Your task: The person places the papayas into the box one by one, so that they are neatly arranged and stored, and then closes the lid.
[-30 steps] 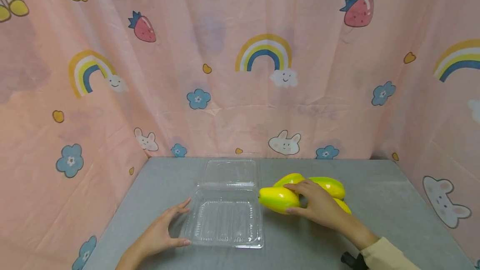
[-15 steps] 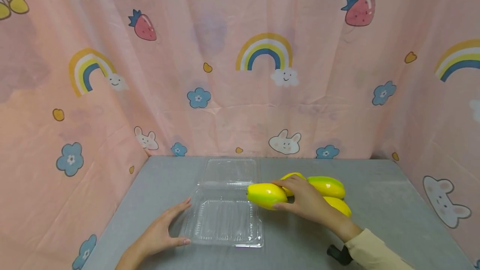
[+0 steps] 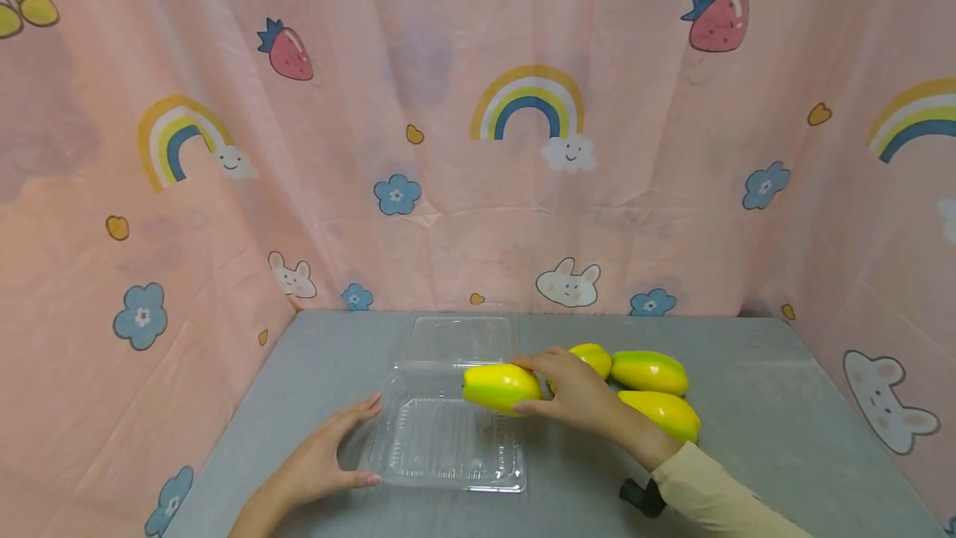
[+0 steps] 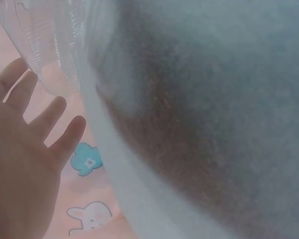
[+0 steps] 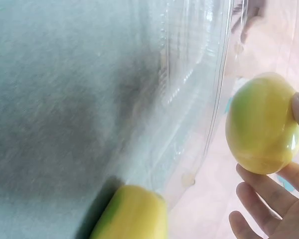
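My right hand (image 3: pixel 582 393) pinches a glossy yellow-green oblong fruit (image 3: pixel 499 387), shaped like a papaya or mango, by its right end. Thumb and fingers sit on opposite sides of the fruit (image 5: pixel 264 124) in the right wrist view. It hangs over the right part of a clear plastic clamshell box (image 3: pixel 448 484), whose lid (image 3: pixel 459 339) lies folded back. To the left of the box, my left hand (image 3: pixel 317 459) has its fingers spread and thumb apart, fingertips right at the box's left rim. That hand (image 4: pixel 27 149) holds nothing in the left wrist view.
Three similar fruits, a back-left one (image 3: pixel 593 358), a back-right one (image 3: pixel 650 374) and a front one (image 3: pixel 660 416), lie right of the box on the grey table (image 3: pixel 784 438). A black object (image 3: pixel 641 496) shows by my right sleeve. A pink patterned curtain (image 3: pixel 478 231) encloses the table.
My right hand has carried the fruit leftward from beside the other fruits to over the box. The left hand stays in place at the box's left side.
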`<state>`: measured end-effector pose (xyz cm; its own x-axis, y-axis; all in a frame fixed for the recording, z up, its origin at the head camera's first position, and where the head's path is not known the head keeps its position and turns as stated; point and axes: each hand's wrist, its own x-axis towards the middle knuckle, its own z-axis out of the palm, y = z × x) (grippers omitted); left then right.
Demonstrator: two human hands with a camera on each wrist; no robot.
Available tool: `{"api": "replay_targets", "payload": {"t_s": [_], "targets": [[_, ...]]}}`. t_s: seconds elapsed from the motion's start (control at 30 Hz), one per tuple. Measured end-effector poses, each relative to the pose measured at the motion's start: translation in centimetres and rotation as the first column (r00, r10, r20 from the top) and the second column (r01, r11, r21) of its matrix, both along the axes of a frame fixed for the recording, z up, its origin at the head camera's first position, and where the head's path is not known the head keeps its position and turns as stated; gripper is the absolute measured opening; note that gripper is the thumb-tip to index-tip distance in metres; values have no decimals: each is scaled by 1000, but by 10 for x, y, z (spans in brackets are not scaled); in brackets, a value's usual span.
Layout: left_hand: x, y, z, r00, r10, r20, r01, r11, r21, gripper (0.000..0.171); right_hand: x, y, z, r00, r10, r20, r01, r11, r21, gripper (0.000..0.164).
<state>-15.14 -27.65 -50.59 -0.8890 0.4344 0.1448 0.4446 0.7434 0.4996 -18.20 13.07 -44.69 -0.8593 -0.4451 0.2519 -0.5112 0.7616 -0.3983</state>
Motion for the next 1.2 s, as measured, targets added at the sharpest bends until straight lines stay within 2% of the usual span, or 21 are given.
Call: {"api": "replay_targets", "payload": {"t_s": [0.23, 0.6, 0.8, 1.03, 1.2], "targets": [[0, 1, 2, 1000, 2, 15, -2, 1000, 3, 93, -5, -13, 1, 1000, 19, 9, -19, 1000, 10, 64], [-2, 3, 1, 1000, 2, 27, -3, 1000, 10, 93, -9, -30, 2, 992, -3, 124, 11, 998, -65, 66], [-1, 4, 0, 999, 11, 48, -12, 1000, 10, 94, -12, -37, 5, 986, 11, 166, 6, 994, -105, 64], [-1, 5, 0, 999, 11, 40, -11, 1000, 8, 94, -16, -45, 3, 974, 23, 225, 11, 989, -148, 64], [-1, 5, 1, 998, 17, 60, -18, 1000, 9, 95, -17, -51, 3, 961, 14, 277, 36, 984, -173, 64]]}}
